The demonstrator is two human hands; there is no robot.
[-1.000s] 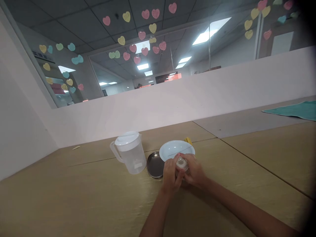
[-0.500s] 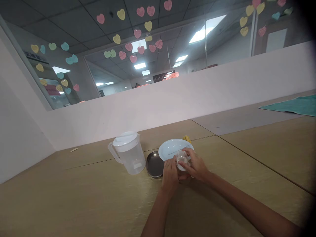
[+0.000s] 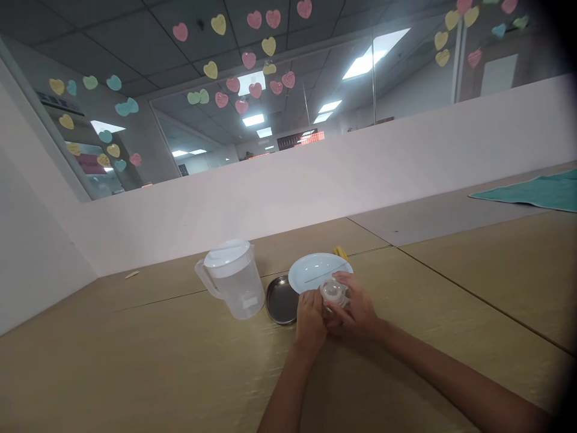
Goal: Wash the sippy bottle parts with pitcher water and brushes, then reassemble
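Observation:
Both my hands meet around a small clear container (image 3: 333, 289) with a pale round rim, just in front of the white plate. My left hand (image 3: 311, 317) is closed against its left side, fingers curled. On the other side, my right hand (image 3: 359, 307) grips near the top, thumb in front and fingers behind. The container's lower part is hidden by my hands. A white oval plate (image 3: 311, 268) lies right behind it. Left of my left hand, a round dark metal dish (image 3: 282, 300) sits partly under the plate's edge.
A clear plastic pitcher (image 3: 238, 291) with a white lid stands left of the metal dish. Yellow sticks (image 3: 341, 252) lie behind the plate. A teal cloth (image 3: 536, 192) is at the far right, and a small pale strip (image 3: 132, 275) lies at the left. A white wall (image 3: 270, 192) borders the table.
My right hand has turned slightly around the container's top, whose round rim now faces more toward me. My left hand has stayed almost still.

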